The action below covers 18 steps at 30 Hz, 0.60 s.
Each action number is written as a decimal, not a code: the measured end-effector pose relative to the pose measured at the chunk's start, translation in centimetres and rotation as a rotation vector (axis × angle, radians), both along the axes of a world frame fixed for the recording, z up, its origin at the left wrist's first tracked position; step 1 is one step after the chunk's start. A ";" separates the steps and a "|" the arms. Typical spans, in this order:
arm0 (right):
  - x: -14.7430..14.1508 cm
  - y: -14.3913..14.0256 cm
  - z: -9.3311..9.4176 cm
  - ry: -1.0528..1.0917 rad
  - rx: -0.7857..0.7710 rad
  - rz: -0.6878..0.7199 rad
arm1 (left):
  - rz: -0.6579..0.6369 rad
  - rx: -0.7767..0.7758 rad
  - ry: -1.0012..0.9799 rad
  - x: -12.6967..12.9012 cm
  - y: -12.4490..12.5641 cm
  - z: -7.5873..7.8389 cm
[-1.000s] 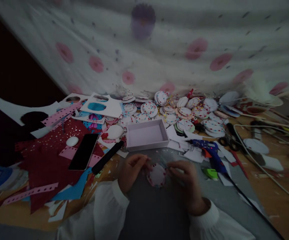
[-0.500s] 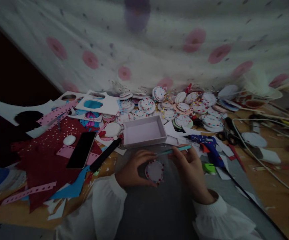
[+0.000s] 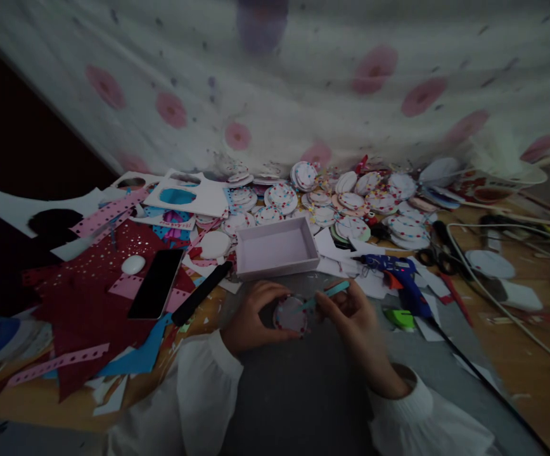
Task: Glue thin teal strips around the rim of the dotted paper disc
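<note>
Head view: the left hand (image 3: 251,316) curls its fingers around a small round dotted paper disc (image 3: 290,315), holding it above the grey mat (image 3: 303,392) – near centre. The right hand (image 3: 355,316) pinches a thin teal stick (image 3: 328,294), tip at the disc. Just beyond lies a shallow white box (image 3: 277,248); to the right, a blue glue gun (image 3: 398,275).

Left hand (image 3: 251,316): we see it curled, fingers bent round, thumb toward the right hand
Right hand (image 3: 355,320): we see it raised just beside the left, fingers pinched together near the thumb
Wrists: ours both come up from the lower edge, angled inward
Sleeves: white, gathered at both cuffs
</note>
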State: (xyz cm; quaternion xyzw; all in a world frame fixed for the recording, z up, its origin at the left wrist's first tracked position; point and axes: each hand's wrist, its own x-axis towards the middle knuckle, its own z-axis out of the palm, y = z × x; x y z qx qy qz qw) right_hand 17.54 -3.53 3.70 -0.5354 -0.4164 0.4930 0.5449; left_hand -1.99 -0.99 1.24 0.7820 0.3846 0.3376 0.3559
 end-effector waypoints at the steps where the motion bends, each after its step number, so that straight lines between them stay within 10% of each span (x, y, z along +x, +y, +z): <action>1: -0.1 0.0 0.0 -0.010 -0.004 0.003 | 0.004 0.011 -0.001 0.0 0.0 0.0; 18: -0.5 -0.1 -0.7 0.028 -0.036 0.021 | 0.000 0.044 0.000 0.0 0.1 -0.3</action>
